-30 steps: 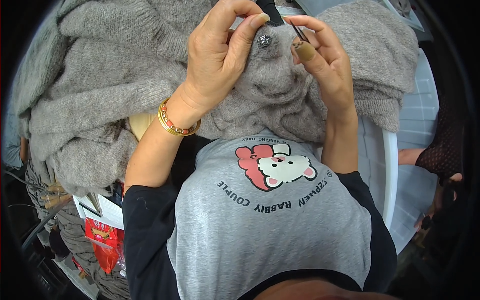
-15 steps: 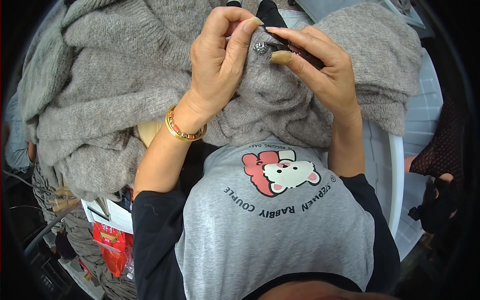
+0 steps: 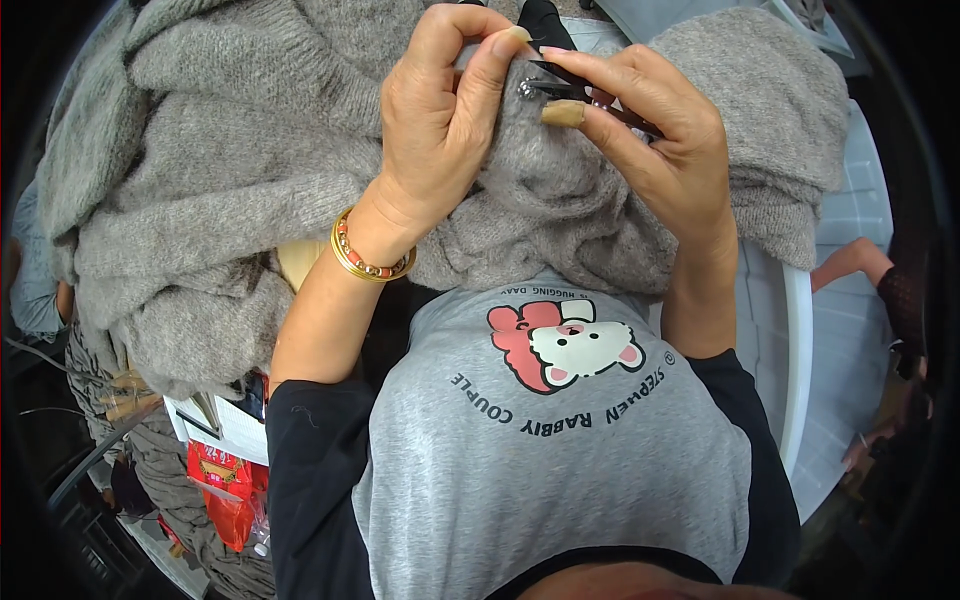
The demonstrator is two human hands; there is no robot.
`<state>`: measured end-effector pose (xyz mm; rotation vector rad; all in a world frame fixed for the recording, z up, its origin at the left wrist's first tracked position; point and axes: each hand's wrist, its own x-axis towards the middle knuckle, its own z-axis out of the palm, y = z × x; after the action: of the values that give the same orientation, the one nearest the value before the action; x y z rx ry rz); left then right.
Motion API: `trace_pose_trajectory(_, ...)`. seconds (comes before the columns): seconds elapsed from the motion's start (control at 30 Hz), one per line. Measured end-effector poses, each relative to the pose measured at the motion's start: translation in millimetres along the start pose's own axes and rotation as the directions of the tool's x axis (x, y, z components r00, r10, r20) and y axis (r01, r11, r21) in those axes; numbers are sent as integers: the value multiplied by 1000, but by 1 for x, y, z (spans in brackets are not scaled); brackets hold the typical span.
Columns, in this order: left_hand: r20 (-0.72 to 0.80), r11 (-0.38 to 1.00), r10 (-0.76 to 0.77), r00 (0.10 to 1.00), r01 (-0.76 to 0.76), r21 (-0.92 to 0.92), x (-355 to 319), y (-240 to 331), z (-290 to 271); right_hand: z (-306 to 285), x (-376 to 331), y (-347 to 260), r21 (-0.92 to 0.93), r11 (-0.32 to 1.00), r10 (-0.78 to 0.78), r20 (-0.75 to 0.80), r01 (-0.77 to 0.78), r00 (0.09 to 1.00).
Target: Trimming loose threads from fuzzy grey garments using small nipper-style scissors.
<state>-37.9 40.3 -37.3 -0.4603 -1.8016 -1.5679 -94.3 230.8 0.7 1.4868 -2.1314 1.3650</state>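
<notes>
My left hand (image 3: 440,130) is closed in a pinch, thumb against forefinger, at the upper edge of the grey fuzzy knitwear (image 3: 545,150). Whatever lies between those fingertips is too small to make out. Just below them a small shiny silver button (image 3: 525,88) sits on the knit. My right hand (image 3: 670,130) grips dark thread snips (image 3: 568,90), their two blades spread and pointing left, the lower tip right at the button. The handle is partly hidden by my fingers.
Thick folds of the same grey knit (image 3: 240,140) heap up on the left. More knit (image 3: 750,90) lies over a pale plastic bin (image 3: 795,370) at the right. A red package (image 3: 220,475) is at lower left. Another person's arm (image 3: 855,262) reaches in at the far right.
My right hand has shifted slightly right, and the snips' blades now show spread apart. My left hand has barely moved. The other person's arm at the far right has changed position.
</notes>
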Motion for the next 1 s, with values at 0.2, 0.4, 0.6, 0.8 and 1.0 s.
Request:
trace_pose_trajectory(0.2,-120,978,-58,991,80,191,14,39,15,6,0,1,45,998,33,11,-34,999)
trace_pose_trajectory(0.4,-81,941,-68,994,91,326,11,37,9,5,5,6,124,990,67,26,-70,997)
trace_pose_trajectory(0.6,-42,967,-22,999,32,253,2,14,2,3,6,11,101,994,46,48,-51,998)
trace_pose_trajectory(0.8,18,982,18,1000,-21,188,0,3,-4,-1,10,14,63,998,-18,115,10,993)
trace_pose_trajectory(1.0,-19,976,-92,996,94,195,7,25,7,0,12,20,72,987,-153,98,147,983)
